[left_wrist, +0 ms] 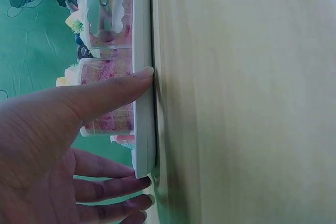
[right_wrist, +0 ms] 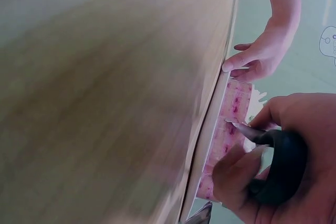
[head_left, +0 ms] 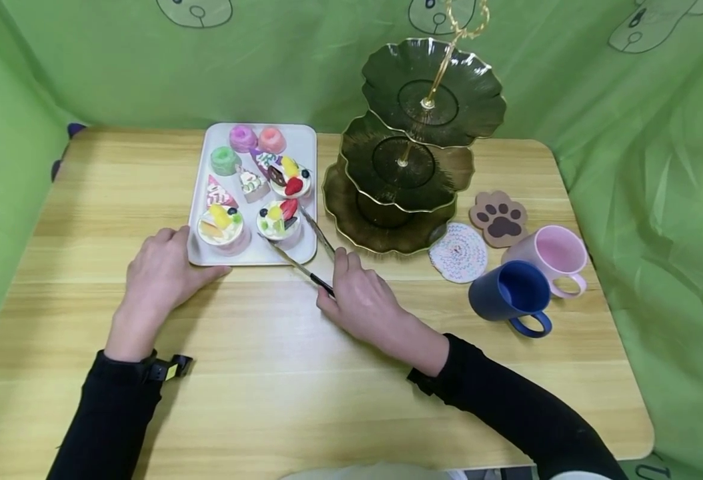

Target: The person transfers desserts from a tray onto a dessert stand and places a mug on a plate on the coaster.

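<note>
A white tray (head_left: 255, 259) carries small toy desserts. My left hand (head_left: 161, 270) holds its near left corner, thumb along the front edge and fingers by the left side; in the left wrist view the thumb (left_wrist: 118, 94) touches the rim. My right hand (head_left: 368, 300) grips dark-handled metal tongs (head_left: 294, 262). Their two tips stand apart on either side of the front right dessert cup (head_left: 279, 223), topped with fruit; whether they touch it I cannot tell. Another fruit-topped cup (head_left: 222, 230) sits near the left hand. The right wrist view shows the tongs' black bend (right_wrist: 291, 166) inside my palm.
Right of the tray rises a three-tier dark green stand (head_left: 387, 237) with gold edges. Farther right lie a round woven coaster (head_left: 458, 253) and a paw-print coaster (head_left: 500, 219), with a blue mug (head_left: 495, 297) and a pink mug (head_left: 531, 250). Green curtains surround the wooden table (head_left: 303, 400).
</note>
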{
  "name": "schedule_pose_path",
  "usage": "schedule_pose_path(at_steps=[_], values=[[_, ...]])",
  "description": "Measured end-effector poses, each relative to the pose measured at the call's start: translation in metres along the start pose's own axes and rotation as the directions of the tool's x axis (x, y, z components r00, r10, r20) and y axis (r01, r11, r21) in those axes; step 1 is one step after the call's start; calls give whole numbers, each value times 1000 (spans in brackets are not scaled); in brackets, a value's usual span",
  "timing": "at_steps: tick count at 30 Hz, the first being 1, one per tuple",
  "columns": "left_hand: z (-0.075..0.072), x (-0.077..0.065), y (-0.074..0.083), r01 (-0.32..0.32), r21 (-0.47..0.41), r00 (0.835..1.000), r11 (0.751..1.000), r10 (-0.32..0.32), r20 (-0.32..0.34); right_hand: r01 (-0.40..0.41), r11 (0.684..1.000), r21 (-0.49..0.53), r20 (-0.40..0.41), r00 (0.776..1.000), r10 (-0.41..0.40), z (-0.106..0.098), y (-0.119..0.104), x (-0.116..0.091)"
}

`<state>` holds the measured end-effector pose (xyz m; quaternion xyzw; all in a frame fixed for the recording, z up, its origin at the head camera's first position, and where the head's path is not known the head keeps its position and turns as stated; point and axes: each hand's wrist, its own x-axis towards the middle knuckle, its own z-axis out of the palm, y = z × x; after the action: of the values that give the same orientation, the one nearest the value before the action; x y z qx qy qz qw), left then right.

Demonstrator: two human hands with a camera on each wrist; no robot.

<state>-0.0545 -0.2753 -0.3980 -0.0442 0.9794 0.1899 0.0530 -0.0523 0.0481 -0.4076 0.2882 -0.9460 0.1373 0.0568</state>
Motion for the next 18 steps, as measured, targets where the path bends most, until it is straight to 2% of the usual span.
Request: schedule_pose_path(at_steps=[9,14,18], values=[[2,-1,-1,-6,-3,1000,1000,6,-20,-27,998,-48,76,997,30,-1,0,4],[2,-1,-1,1,10,1000,1000,-1,-13,-24,998,-66,75,997,29,0,0,6],[3,-2,0,3,27,1000,1000,-3,-1,-26,993,-119,49,998,32,1,0,6]])
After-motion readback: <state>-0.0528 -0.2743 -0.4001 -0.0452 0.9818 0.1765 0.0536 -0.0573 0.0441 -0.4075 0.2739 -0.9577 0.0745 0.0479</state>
